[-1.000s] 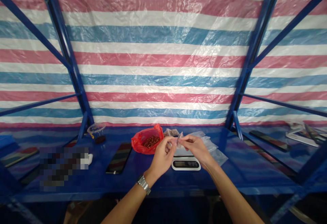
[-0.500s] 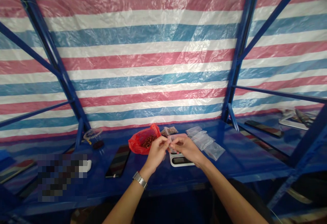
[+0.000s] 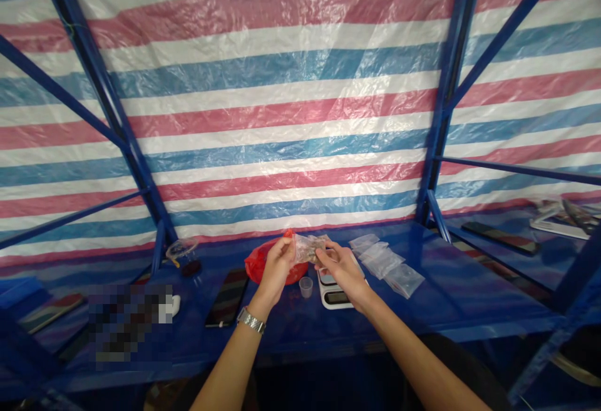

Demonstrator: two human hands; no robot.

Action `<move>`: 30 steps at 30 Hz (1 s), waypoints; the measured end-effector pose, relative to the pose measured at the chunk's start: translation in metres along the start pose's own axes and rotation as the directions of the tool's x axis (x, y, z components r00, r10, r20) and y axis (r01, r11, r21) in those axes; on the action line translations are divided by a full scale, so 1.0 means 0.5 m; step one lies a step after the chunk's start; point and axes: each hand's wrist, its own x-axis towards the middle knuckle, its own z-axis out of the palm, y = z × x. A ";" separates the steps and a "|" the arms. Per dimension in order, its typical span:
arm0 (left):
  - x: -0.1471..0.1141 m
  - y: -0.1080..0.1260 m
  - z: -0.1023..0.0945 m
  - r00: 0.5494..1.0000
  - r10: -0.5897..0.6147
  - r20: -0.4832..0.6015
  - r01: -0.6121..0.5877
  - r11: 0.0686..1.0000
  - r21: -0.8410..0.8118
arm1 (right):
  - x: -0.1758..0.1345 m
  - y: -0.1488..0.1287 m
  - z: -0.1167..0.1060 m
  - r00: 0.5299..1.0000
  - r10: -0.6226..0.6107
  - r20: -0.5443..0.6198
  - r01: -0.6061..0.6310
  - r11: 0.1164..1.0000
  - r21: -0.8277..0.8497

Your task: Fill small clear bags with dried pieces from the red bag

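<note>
A small clear plastic bag (image 3: 307, 249) with brownish bits in it is stretched between my two hands. My left hand (image 3: 278, 265), with a metal watch on the wrist, pinches its left end in front of the red plastic bag (image 3: 256, 263). At the other end, my right hand (image 3: 345, 271) has its fingers closed on the filled part, above the white digital scale (image 3: 337, 299). Part of the scale is hidden by that hand. Between my wrists a small clear plastic cup (image 3: 305, 286) stands on the blue table.
Several flat clear bags (image 3: 385, 264) lie right of the scale. To the left are a black phone (image 3: 227, 298) and a clear container (image 3: 184, 251). Blue metal posts (image 3: 446, 98) frame a striped plastic sheet (image 3: 291, 123) behind the table (image 3: 451, 298).
My hands have drawn apart, from a close pinch above the scale to holding the filled bag between them. The small cup now shows on the table. The view has shifted slightly.
</note>
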 end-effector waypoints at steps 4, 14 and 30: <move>0.012 0.015 -0.048 0.973 0.126 -0.192 -0.077 0.967 0.241 | 0.013 0.001 0.054 0.994 -0.105 0.011 0.104 0.989 0.105; -0.015 0.017 -0.073 0.898 0.356 0.258 -0.347 0.212 0.914 | 0.049 0.040 0.112 0.944 -0.331 0.013 0.322 0.908 -0.269; 0.034 -0.026 -0.102 0.945 0.083 -0.317 0.044 0.926 0.375 | 0.021 0.036 0.068 0.941 -0.334 -0.064 0.312 0.922 -0.228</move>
